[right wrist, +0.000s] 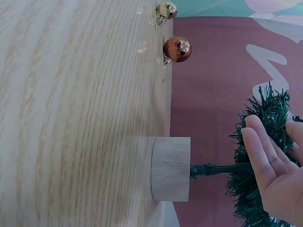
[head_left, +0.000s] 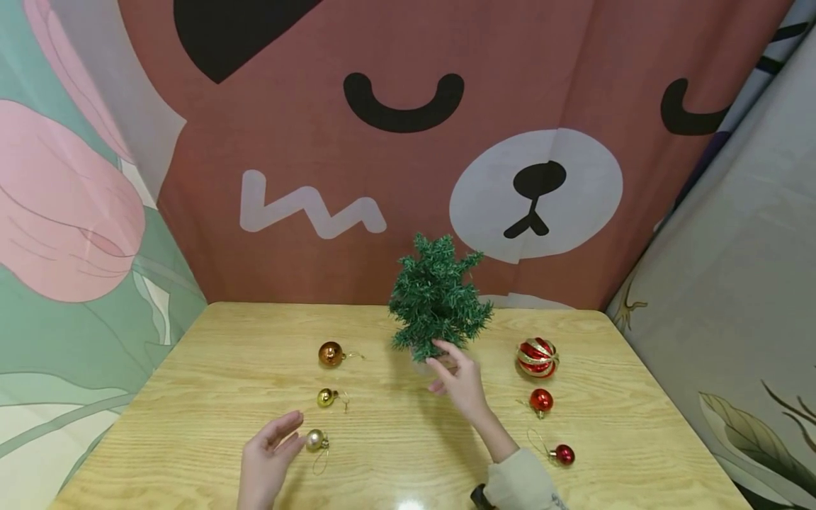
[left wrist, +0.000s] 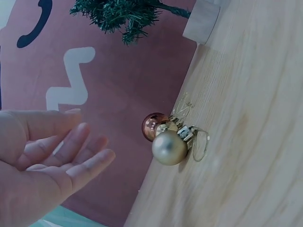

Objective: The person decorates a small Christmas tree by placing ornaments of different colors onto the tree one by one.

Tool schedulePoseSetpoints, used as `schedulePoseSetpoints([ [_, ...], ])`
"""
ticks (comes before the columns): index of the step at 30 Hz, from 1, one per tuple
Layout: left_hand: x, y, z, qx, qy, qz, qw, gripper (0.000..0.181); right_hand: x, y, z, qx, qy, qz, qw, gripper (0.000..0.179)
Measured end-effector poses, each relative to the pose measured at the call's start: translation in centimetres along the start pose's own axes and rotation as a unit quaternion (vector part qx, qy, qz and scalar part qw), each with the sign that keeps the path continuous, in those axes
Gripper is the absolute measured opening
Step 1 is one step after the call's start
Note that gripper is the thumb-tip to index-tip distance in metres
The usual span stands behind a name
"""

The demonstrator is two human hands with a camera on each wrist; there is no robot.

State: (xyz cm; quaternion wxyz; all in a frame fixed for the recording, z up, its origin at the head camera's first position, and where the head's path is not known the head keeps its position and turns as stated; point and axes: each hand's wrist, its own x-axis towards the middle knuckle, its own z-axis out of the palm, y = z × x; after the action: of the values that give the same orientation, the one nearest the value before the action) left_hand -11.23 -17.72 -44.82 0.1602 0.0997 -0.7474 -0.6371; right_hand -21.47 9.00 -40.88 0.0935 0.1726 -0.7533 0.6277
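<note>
A small green artificial Christmas tree [head_left: 438,294] stands on a pale round wooden base [right wrist: 171,169] toward the back of the table. My right hand [head_left: 460,382] is at its lower branches, fingers loosely extended; whether they touch the branches I cannot tell. Nothing shows in that hand. My left hand [head_left: 270,457] hovers with relaxed fingers beside a matte champagne bauble [head_left: 315,440], apart from it in the left wrist view. Behind that bauble lie a shiny gold bauble [head_left: 326,397] and a larger copper bauble [head_left: 331,353], each with a thread loop.
Right of the tree lie a red-and-gold striped bauble [head_left: 537,358], a red bauble [head_left: 541,400] and a smaller dark red bauble [head_left: 564,455]. The light wooden table [head_left: 395,439] ends against a brown curtain with a bear face [head_left: 306,142]. Patterned curtains flank both sides.
</note>
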Motion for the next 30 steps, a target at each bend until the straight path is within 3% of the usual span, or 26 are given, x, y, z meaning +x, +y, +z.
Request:
schedulePoseSetpoints([
  [5, 0.1, -0.2, -0.2, 0.032, -0.015, -0.058, 0.9977, 0.043, 0.0, 0.0, 0.0, 0.001, -0.003, 0.002, 1.0, 0.036],
  [10, 0.2, -0.8, -0.2, 0.068, -0.038, -0.072, 0.9944, 0.049, 0.0, 0.0, 0.0, -0.002, -0.004, 0.001, 1.0, 0.036],
  [16, 0.3, -1.2, 0.2, 0.065, -0.048, -0.1, 0.9917, 0.05, 0.0, 0.0, 0.0, -0.004, -0.003, -0.003, 1.0, 0.036],
  [24, 0.6, -1.3, 0.9, 0.082, -0.067, -0.094, 0.9899, 0.053, -0.1, 0.1, -0.4, -0.007, 0.002, -0.008, 0.9999, 0.035],
  [30, 0.8, -1.6, 1.1, 0.126, -0.075, -0.103, 0.9839, 0.053, 0.0, 0.1, -0.2, -0.011, -0.009, -0.014, 0.9998, 0.036],
])
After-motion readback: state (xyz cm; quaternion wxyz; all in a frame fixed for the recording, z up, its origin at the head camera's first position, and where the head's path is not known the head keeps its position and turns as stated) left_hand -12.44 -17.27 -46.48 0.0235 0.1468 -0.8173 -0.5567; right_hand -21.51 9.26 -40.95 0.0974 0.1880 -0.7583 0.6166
